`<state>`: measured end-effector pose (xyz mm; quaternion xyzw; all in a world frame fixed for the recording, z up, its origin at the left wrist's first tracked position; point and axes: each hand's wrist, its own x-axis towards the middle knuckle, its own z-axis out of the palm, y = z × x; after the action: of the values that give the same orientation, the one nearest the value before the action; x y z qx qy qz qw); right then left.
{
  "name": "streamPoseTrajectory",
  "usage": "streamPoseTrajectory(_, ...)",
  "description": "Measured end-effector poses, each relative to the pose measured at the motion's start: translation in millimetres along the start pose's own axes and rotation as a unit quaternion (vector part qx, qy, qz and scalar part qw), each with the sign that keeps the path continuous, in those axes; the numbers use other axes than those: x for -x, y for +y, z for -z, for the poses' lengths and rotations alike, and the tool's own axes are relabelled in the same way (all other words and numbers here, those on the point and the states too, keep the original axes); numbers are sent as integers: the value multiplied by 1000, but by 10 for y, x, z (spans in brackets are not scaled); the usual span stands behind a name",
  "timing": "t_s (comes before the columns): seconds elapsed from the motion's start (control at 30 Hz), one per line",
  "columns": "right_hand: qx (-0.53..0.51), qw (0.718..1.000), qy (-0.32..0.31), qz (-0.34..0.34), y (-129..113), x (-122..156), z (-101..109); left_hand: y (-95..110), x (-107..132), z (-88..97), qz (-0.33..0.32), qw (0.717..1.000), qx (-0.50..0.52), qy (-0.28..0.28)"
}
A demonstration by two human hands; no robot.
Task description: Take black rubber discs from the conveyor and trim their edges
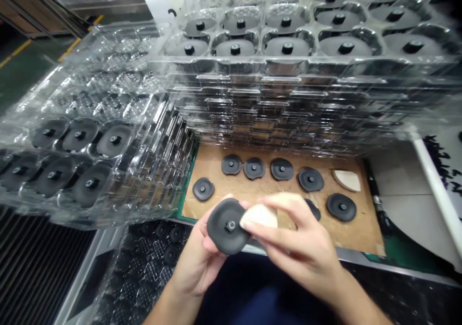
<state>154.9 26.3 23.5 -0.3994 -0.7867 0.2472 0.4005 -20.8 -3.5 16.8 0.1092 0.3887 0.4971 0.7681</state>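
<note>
My left hand [200, 260] is closed round a black round rubber disc [225, 225] with a small metal hub at its centre, held up facing me. My right hand [296, 243] presses a pale, cream-coloured pad [260, 216] against the disc's right side, fingers pinched on it. Both hands hover above the near edge of a brown board [357, 233]. Several more black discs [281, 169] lie flat on that board in a loose row.
A tall stack of clear plastic trays [288, 99] holding black discs stands behind the board. Another stack of clear trays [83, 142] slants at the left. A pale wedge-shaped piece [347, 180] lies on the board's right. Below left is a bin of black discs [162, 248].
</note>
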Motion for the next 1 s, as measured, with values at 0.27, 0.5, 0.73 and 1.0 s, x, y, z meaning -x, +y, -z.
streamPoseTrajectory(0.27, 27, 999, 26, 0, -77, 65, 9, 45, 10, -31, 13, 999, -36, -13)
streamPoseTrajectory(0.5, 46, 996, 76, -27, -165, 124, -38, 27, -14, -60, -8, 999, -34, -7)
streamPoseTrajectory(0.73, 31, 994, 94, -47, -263, 151, -122, -74, -45, -98, -103, 994, -20, 18)
streamPoseTrajectory(1.0, 31, 991, 101, -76, -282, 192, -149, -137, -48, -216, -142, 989, -7, 51)
